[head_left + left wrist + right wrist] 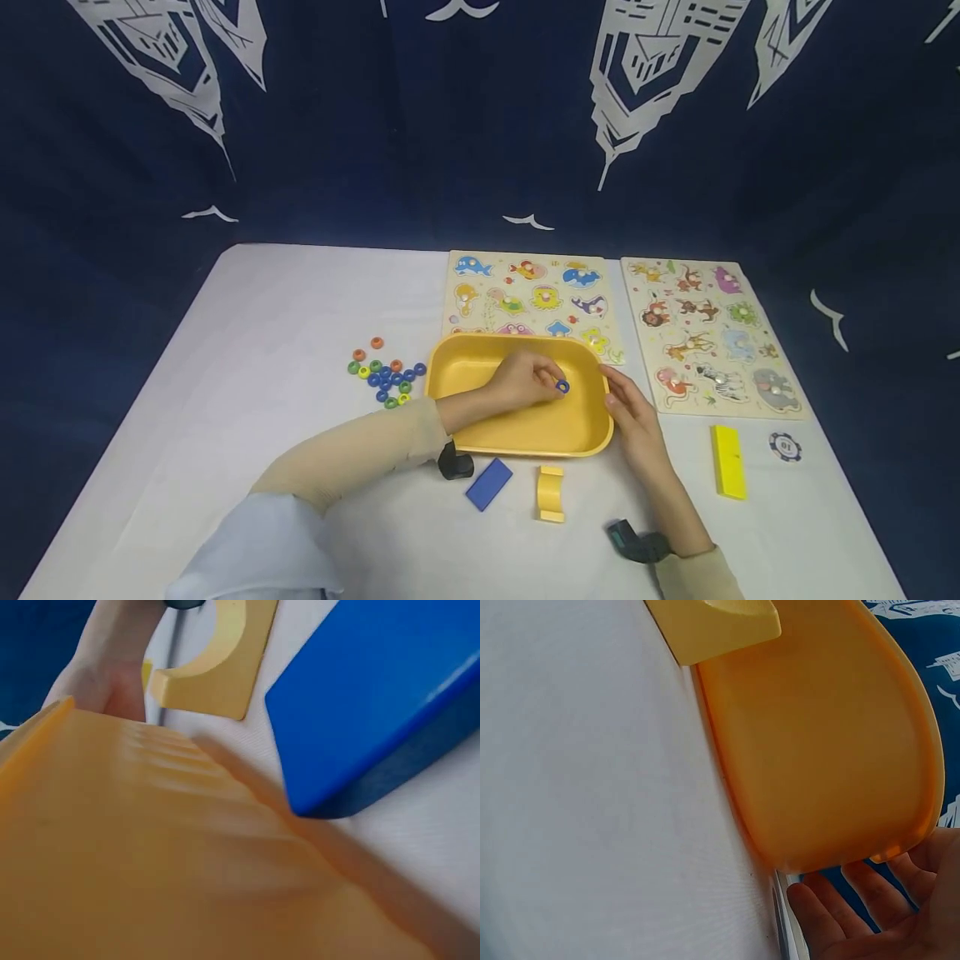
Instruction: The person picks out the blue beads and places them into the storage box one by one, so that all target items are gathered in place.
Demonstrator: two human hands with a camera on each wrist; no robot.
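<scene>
In the head view my left hand [522, 381] reaches over the yellow tray [517, 452] and pinches a small blue bead [562, 386] between thumb and fingertips. The left wrist view shows only the tray's outer side [150, 847], so the hand and bead are hidden there. At the tray's right end is my right hand [636, 429], its fingertips touching the rim and end wall. Those fingers [877, 896] look relaxed and spread around the tray's end in the right wrist view.
Several coloured beads [386, 377] lie left of the tray. In front are a blue block [489, 484] and a yellow arched block [550, 493]. Two animal puzzle boards [510, 287] [712, 342] lie behind and to the right. A yellow block [728, 462] and a round chip [785, 447] sit at right.
</scene>
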